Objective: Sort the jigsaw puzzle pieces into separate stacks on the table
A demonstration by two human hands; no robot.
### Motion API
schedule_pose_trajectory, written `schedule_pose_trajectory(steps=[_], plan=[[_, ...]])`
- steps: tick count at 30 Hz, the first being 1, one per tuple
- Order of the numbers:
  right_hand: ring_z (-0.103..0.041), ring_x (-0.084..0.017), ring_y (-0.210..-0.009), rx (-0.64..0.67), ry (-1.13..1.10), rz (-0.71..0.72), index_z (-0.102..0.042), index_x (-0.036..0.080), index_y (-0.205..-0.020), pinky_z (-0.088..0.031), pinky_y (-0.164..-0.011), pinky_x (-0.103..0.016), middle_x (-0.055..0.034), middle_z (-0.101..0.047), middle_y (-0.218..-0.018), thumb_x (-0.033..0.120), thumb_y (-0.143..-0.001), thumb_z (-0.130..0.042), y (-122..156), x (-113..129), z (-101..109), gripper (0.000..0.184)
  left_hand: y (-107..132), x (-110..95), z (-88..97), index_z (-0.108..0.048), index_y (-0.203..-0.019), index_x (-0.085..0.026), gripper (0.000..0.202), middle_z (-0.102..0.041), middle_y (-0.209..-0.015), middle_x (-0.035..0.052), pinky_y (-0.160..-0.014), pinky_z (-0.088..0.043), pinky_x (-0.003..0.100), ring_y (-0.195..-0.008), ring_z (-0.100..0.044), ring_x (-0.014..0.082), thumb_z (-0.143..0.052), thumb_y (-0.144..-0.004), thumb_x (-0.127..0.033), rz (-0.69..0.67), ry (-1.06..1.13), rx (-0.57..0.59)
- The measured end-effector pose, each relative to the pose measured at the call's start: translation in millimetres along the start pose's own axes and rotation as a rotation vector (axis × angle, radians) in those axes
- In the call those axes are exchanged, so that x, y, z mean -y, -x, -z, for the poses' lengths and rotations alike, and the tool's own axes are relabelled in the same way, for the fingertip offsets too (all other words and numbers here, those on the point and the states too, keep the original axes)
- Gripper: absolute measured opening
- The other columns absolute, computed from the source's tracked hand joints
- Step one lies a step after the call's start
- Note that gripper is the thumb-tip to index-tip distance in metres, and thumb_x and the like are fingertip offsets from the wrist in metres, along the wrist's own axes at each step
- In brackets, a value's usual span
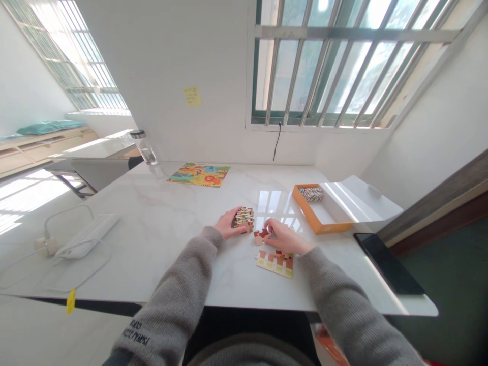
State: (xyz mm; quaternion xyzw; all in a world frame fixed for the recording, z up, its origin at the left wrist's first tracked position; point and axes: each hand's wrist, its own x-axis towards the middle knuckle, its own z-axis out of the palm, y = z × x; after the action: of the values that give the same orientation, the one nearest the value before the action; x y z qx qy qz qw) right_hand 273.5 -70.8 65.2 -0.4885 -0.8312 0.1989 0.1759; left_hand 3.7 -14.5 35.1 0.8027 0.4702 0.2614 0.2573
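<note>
Curling around a stack of puzzle pieces (244, 217), your left hand (229, 223) sits just past the middle of the table (160, 213), toward its near edge, with its grip clamped on that stack. The stacked pieces show their striped sides, and you keep your thumb along the side nearest you.

Your right hand (282, 237) is just beside it, fingertips closed on a reddish-brown puzzle piece (261, 236); the pieces are small from here, so it may be more than one, and you cannot tell whether it touches the table. Below that hand, closer to the near edge, you have a joined section of puzzle (275, 264) lying flat, brown above and pale green with white shapes below.

Toward the table's right edge stands your open orange box (324, 227), another pile of pieces (311, 194) in its far left corner and a white panel (368, 201) on its right. A dark flat device (389, 262) lies by the near right corner. Near the far edge, left of center, is a colorful animal picture (202, 174), with a clear bottle (145, 147) at the far left corner.
</note>
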Motion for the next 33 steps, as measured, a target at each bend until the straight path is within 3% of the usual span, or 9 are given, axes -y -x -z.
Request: schedule_pose_trajectory(steps=[4,9,12,16,22,25,28,33], plan=[[-0.054,-0.015,-0.073,-0.075,-0.092,0.032,-0.052,0.023,-0.104,-0.042,-0.069,-0.027,0.0025,-0.057,-0.085,0.023,-0.089,-0.056,-10,16,-15,0.015,0,-1,2.6,-0.037,-0.149,-0.015,0.098,-0.051,-0.145,0.0179,-0.115,-0.035,0.052,-0.132,-0.050,0.0359,-0.076,-0.068,-0.055,-0.007,0.018,0.021],[-0.057,-0.017,-0.083,-0.173,-0.116,0.189,-0.056,0.021,-0.104,-0.045,-0.079,-0.030,-0.0031,-0.061,-0.096,0.015,-0.091,-0.051,-25,24,-27,0.015,1,-1,1.3,-0.039,-0.148,-0.017,0.095,-0.055,-0.140,0.0166,-0.113,-0.039,0.049,-0.129,-0.053,0.0339,-0.078,-0.067,-0.050,-0.038,-0.002,0.000],[-0.057,-0.017,-0.082,-0.232,-0.087,0.175,-0.060,0.022,-0.108,-0.046,-0.082,-0.032,-0.0030,-0.063,-0.093,0.017,-0.093,-0.049,-23,16,-19,0.019,1,0,-0.5,-0.040,-0.147,-0.018,0.087,-0.055,-0.140,0.0151,-0.113,-0.039,0.049,-0.128,-0.054,0.0323,-0.076,-0.071,-0.044,-0.039,0.006,-0.020],[-0.058,-0.017,-0.076,-0.296,-0.097,0.083,-0.066,0.020,-0.102,-0.049,-0.078,-0.032,-0.0042,-0.064,-0.085,0.018,-0.093,-0.046,-6,-10,6,0.022,1,1,-1.7,-0.041,-0.146,-0.018,0.085,-0.056,-0.140,0.0144,-0.114,-0.039,0.049,-0.127,-0.054,0.0312,-0.076,-0.072,-0.042,-0.039,0.023,-0.025],[-0.062,-0.019,-0.075,-0.106,-0.030,-0.008,-0.072,0.018,-0.096,-0.051,-0.076,-0.035,-0.0070,-0.065,-0.085,0.028,-0.093,-0.052,33,-38,26,0.023,1,0,-3.0,-0.042,-0.145,-0.018,0.083,-0.058,-0.137,0.0139,-0.113,-0.039,0.049,-0.124,-0.056,0.0310,-0.074,-0.073,-0.043,-0.036,0.003,-0.034],[-0.064,-0.027,-0.102,-0.048,0.042,0.010,-0.070,0.020,-0.102,-0.049,-0.092,-0.042,-0.0120,-0.066,-0.106,0.038,-0.088,-0.064,52,-34,23,0.024,2,-1,-3.5,-0.043,-0.144,-0.019,0.082,-0.058,-0.136,0.0137,-0.112,-0.041,0.049,-0.123,-0.057,0.0311,-0.074,-0.073,-0.044,-0.028,-0.001,-0.042],[-0.045,-0.032,-0.136,-0.015,0.034,0.014,-0.064,0.022,-0.114,-0.038,-0.111,-0.048,-0.0152,-0.053,-0.138,0.040,-0.082,-0.072,67,-26,18,0.038,2,-2,-3.4,-0.042,-0.145,-0.018,0.082,-0.058,-0.136,0.0138,-0.111,-0.041,0.048,-0.123,-0.056,0.0312,-0.074,-0.073,-0.044,-0.029,-0.011,-0.043],[-0.021,-0.033,-0.150,0.098,-0.022,-0.022,-0.060,0.021,-0.109,-0.029,-0.118,-0.048,-0.0150,-0.033,-0.155,0.041,-0.083,-0.069,71,-11,15,0.035,1,-2,-3.7,-0.041,-0.145,-0.017,0.083,-0.057,-0.137,0.0143,-0.112,-0.040,0.049,-0.123,-0.056,0.0320,-0.073,-0.073,-0.043,-0.028,-0.021,-0.033]])
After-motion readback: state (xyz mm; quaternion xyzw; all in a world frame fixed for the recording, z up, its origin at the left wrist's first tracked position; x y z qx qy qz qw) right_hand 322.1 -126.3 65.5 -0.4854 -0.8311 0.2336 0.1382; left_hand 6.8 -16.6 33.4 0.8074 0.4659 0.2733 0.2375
